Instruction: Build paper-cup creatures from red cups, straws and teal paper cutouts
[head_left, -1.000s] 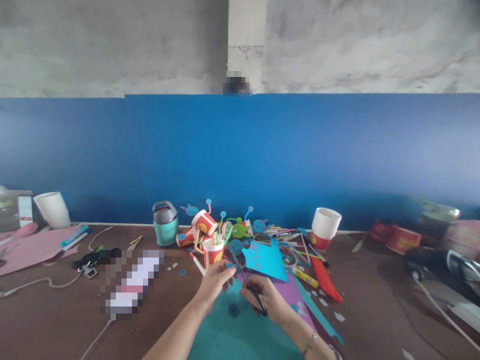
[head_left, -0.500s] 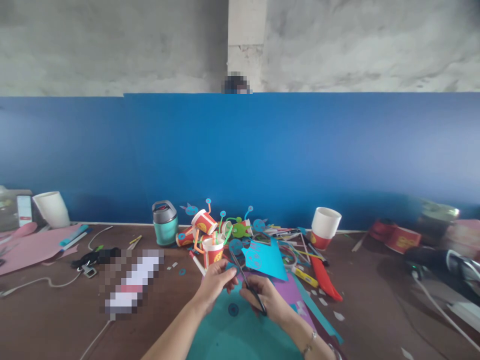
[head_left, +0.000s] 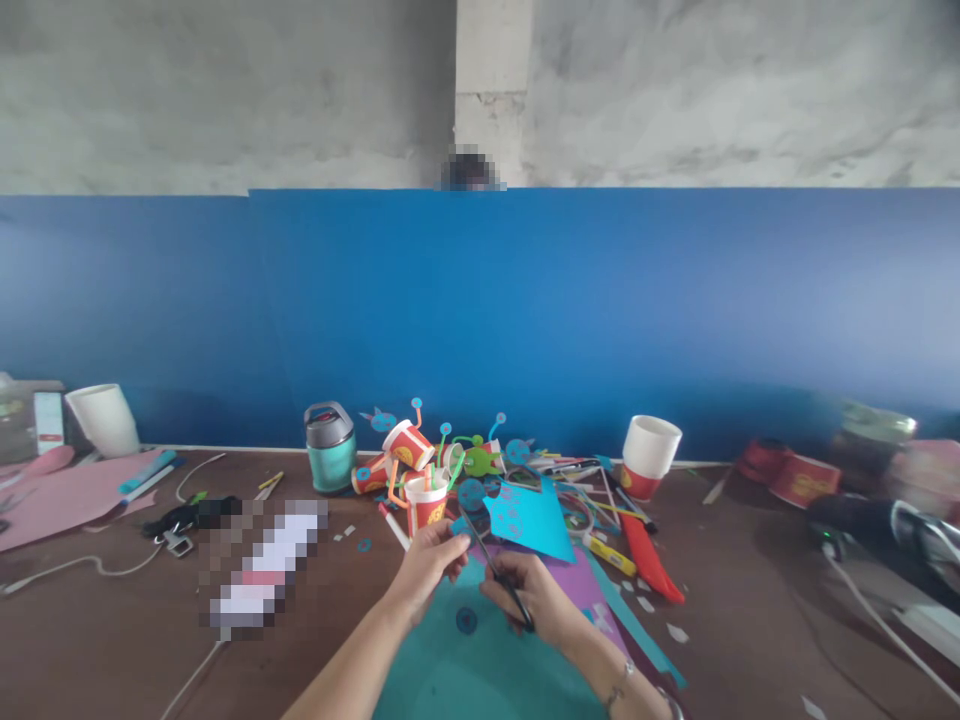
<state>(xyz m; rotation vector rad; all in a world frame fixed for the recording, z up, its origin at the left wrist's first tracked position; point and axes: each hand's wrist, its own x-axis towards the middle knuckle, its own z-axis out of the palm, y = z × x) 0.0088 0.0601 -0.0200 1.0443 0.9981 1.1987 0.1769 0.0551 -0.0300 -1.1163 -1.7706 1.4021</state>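
Observation:
My left hand [head_left: 435, 555] pinches a small piece of blue paper [head_left: 459, 526] between thumb and fingers. My right hand [head_left: 529, 597] is closed round the black handles of a pair of scissors [head_left: 480, 535], whose blades point up and left, close to the blue paper. Below both hands lies a teal sheet [head_left: 465, 675] with a small dark round cutout [head_left: 466, 620] on it. Just beyond my left hand stands a red and white paper cup [head_left: 427, 500] with bent straws. To the right lies a bright blue sheet [head_left: 536, 520] with drawn outlines.
A teal flask [head_left: 331, 448] stands behind, left of several decorated cups. Stacked white cups [head_left: 651, 455] stand at the right, near a red strip [head_left: 651, 560] and a yellow tube [head_left: 611, 553]. Paper scraps [head_left: 677, 633] lie on the brown table. A blue partition [head_left: 525, 310] rises behind; a person's blurred head shows above it.
My left hand and the blue paper have shifted very slightly. The scissors and my right hand stay almost where they were.

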